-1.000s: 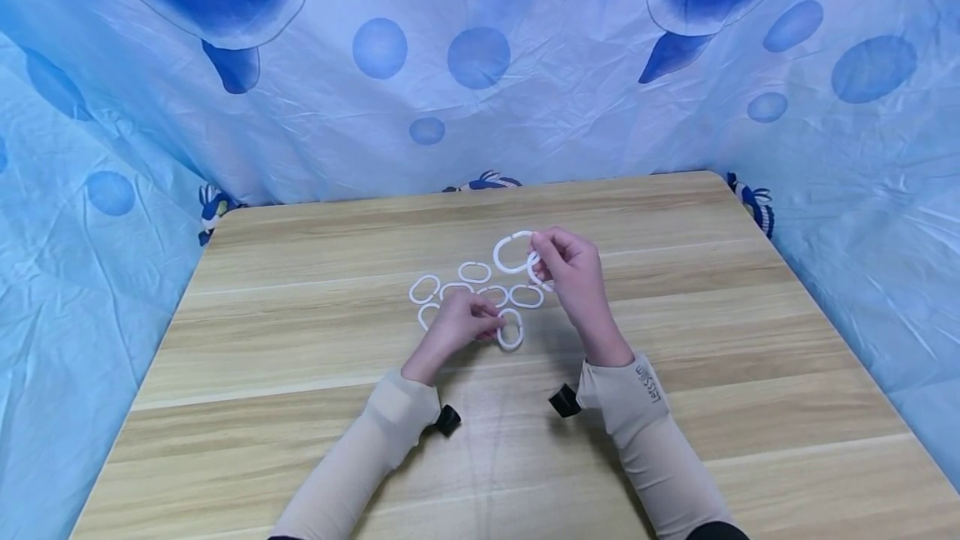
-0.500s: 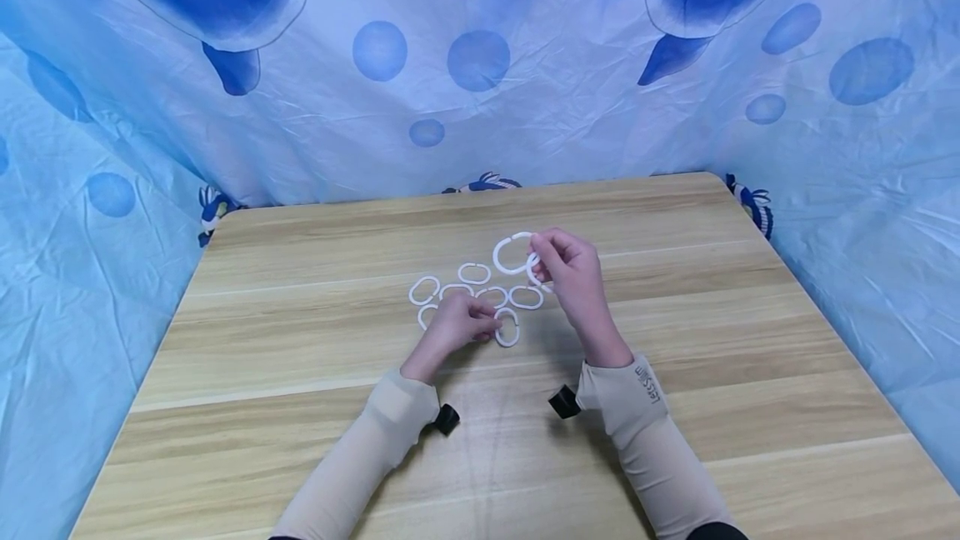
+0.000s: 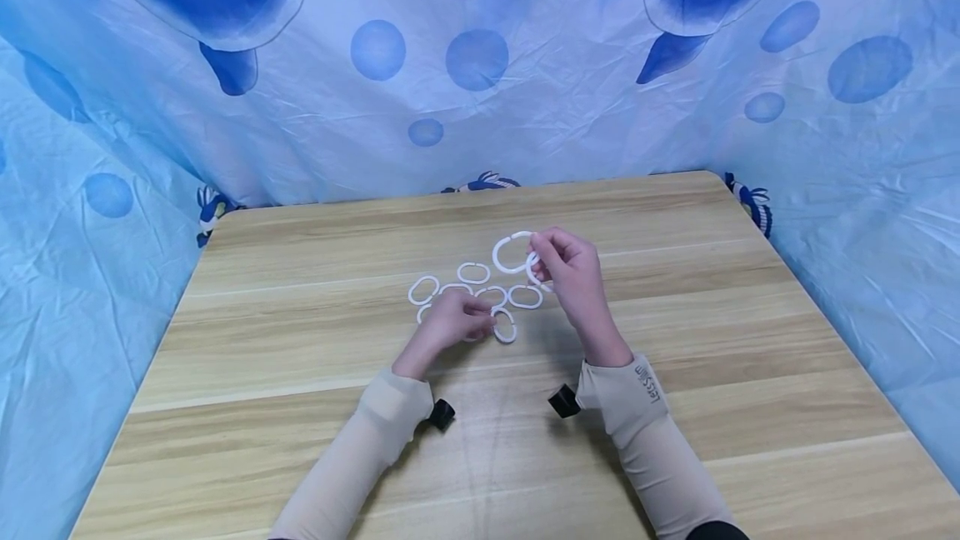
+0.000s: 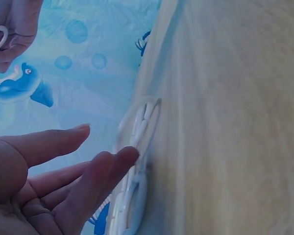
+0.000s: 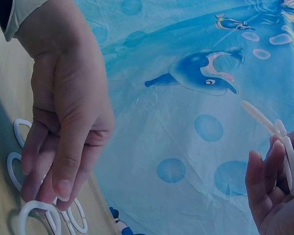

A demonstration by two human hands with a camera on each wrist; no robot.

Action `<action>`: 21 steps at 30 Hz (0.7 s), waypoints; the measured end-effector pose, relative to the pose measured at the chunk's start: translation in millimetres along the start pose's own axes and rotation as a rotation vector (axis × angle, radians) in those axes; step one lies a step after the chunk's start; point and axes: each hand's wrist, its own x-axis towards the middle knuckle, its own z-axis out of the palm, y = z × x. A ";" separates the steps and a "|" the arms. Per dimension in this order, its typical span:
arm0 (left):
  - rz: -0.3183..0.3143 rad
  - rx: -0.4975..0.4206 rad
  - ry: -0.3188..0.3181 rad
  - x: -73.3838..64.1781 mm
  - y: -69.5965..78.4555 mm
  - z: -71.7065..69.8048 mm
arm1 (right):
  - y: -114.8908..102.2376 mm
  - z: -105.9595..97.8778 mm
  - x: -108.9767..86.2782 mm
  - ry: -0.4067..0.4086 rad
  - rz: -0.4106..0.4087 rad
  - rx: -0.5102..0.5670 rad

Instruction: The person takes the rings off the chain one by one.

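My right hand (image 3: 573, 269) pinches a white oval plastic ring (image 3: 530, 272) above the table. Linked through it, a second white ring (image 3: 496, 257) with a gap in its side sticks out to the left. My left hand (image 3: 455, 319) is low over the group of rings, its fingertips close to another white ring (image 3: 506, 342) at the group's near right. In the left wrist view, the thumb and fingers (image 4: 78, 193) are spread apart with nothing between them. Several more white rings (image 3: 526, 307) lie around and partly under the left hand, which hides some of them.
The wood-grain table (image 3: 675, 340) reaches back to a blue curtain (image 3: 570, 132) printed with whales, which also hangs along both sides. Black wrist cameras are strapped to the left sleeve (image 3: 397, 407) and the right sleeve (image 3: 626, 394).
My left hand has shifted slightly left, and the ring at its fingertips has moved left and a little away from me, then been let go. The right hand stays still with the linked rings.
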 end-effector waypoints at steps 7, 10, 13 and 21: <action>0.025 0.086 -0.034 -4.1 4.5 -4.4 | 1.3 -0.4 0.4 -0.003 0.003 0.004; 0.016 0.083 -0.034 -5.4 7.0 -6.3 | 1.6 -0.5 0.4 -0.003 0.001 0.005; 0.008 0.071 -0.021 -5.8 8.8 -8.7 | 1.6 -0.4 0.4 -0.002 -0.002 0.008; 0.039 -0.102 0.050 -9.2 18.7 -22.2 | 0.9 0.0 0.6 -0.005 0.001 -0.002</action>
